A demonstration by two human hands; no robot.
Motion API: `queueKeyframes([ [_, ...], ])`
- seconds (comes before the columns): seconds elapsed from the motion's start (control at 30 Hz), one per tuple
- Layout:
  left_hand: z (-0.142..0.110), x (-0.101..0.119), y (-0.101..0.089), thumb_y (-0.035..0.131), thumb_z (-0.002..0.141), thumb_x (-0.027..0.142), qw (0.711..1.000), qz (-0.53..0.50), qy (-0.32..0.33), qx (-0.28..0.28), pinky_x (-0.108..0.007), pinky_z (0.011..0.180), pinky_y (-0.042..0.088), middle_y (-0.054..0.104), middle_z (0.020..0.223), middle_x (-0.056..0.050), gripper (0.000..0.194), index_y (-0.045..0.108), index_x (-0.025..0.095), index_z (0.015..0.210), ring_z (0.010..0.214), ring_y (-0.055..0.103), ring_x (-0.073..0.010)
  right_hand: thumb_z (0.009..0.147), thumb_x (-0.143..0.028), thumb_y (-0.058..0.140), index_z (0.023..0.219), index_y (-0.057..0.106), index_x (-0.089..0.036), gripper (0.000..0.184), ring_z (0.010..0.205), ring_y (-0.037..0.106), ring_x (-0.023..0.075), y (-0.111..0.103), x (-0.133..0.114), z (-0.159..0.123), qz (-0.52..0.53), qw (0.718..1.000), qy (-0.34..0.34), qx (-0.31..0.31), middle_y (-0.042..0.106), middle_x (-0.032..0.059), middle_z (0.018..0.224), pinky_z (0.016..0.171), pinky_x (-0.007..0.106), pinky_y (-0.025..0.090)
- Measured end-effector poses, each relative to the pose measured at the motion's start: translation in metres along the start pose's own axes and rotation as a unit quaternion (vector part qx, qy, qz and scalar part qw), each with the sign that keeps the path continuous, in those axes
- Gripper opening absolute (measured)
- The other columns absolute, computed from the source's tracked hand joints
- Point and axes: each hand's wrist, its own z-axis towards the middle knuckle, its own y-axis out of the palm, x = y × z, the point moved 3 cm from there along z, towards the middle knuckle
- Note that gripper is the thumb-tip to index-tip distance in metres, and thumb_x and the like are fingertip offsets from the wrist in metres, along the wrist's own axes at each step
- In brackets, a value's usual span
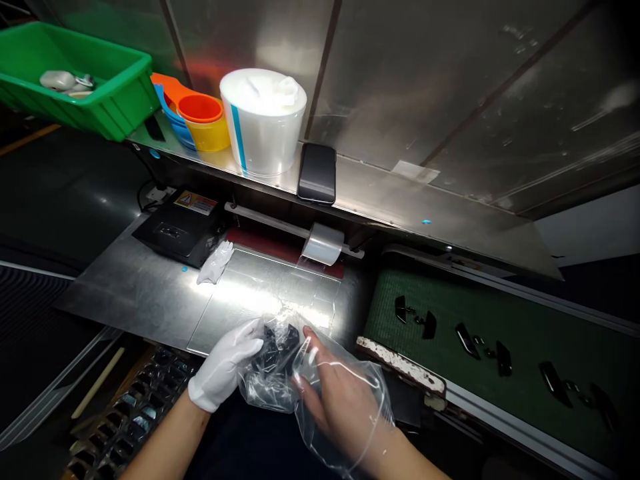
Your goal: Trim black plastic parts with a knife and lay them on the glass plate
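My left hand (225,363), in a white glove, grips the left side of a clear plastic bag (280,383) that holds small black parts (276,347). My right hand (345,397) is bare and sits inside the bag's open end, fingers pressed toward the black parts. Both hands hover over the front edge of a shiny metal work plate (150,293).
A green conveyor belt (520,320) at right carries several black parts (467,340). A roll of clear film (324,243) sits behind the plate beside a black device (175,230) and a loose white glove (215,262). The shelf holds a phone (317,172), white tub (263,120), coloured cups (203,120), green bin (75,77).
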Motion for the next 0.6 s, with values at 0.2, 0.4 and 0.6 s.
queueKeyframes([
  [0.2,-0.002,-0.009,-0.002,0.059,0.099,0.023,1.0,-0.014,-0.002,0.002,-0.055,0.117,0.043,0.061,0.149,-0.014,0.044,0.061,0.019,0.143,0.14,0.053,-0.0376,0.105,-0.033,0.053,0.168,0.014,-0.018,0.075,0.135,0.061,0.034,0.003,-0.002,-0.001,0.068,0.997,0.017,0.012,0.053,0.0189,0.156,0.106,0.051,0.06],
  [0.4,-0.004,-0.009,-0.001,0.059,0.099,0.023,1.0,-0.011,0.001,0.001,-0.053,0.122,0.037,0.06,0.151,-0.011,0.046,0.06,0.022,0.145,0.143,0.05,-0.0354,0.105,-0.03,0.047,0.161,0.038,-0.022,0.058,0.136,0.059,0.0347,0.004,0.004,0.001,0.131,0.988,0.08,-0.021,0.056,0.0144,0.153,0.114,0.056,0.052],
  [0.6,-0.01,-0.012,-0.003,0.061,0.098,0.024,1.0,-0.008,-0.019,-0.003,-0.056,0.118,0.043,0.063,0.147,-0.012,0.045,0.062,0.022,0.144,0.137,0.056,-0.0366,0.102,-0.041,0.057,0.156,0.043,-0.026,0.058,0.094,0.072,0.027,0.006,0.002,0.005,0.2,0.965,0.156,-0.063,0.072,0.0084,0.118,0.088,0.045,0.06],
])
